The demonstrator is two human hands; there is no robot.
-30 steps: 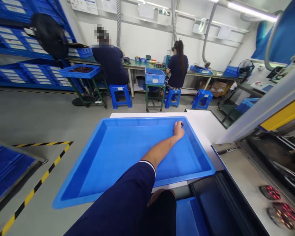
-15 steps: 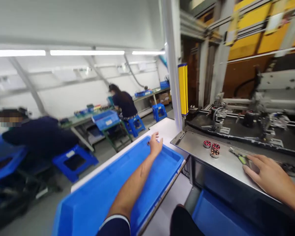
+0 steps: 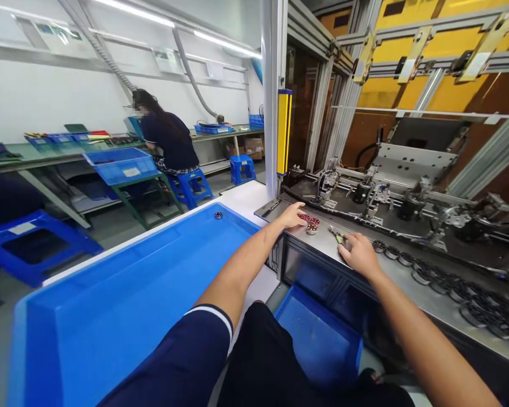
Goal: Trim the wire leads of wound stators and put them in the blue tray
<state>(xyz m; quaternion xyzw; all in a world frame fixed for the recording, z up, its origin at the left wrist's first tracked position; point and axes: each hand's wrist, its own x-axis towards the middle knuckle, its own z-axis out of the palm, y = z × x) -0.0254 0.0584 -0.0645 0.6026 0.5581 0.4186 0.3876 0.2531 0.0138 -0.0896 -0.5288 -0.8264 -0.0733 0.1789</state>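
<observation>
My left hand (image 3: pixel 292 217) reaches over the metal bench edge, its fingers apart beside a small group of round parts with red copper-wound coils (image 3: pixel 314 221). One finger overlaps the nearest coil part in view; whether it touches cannot be told. To the right, my right hand (image 3: pixel 360 254) is closed around the handles of small green-handled pliers (image 3: pixel 337 234), whose jaws point toward the coil parts. A single round coil part (image 3: pixel 218 215) lies in the far corner of the big blue tray (image 3: pixel 152 271) on my left.
Several black ring-shaped parts (image 3: pixel 432 277) line the bench (image 3: pixel 322 243) at right. Behind it stands a machine with metal fixtures (image 3: pixel 373 198) and a yellow guard post (image 3: pixel 284 133). Another blue tray (image 3: pixel 318 333) sits below. A co-worker (image 3: pixel 167 135) sits on a blue stool further back.
My left hand has left the blue tray's far corner and moved right to the coil parts; the round part stays in the tray. The view has turned right. My right hand remains at the pliers.
</observation>
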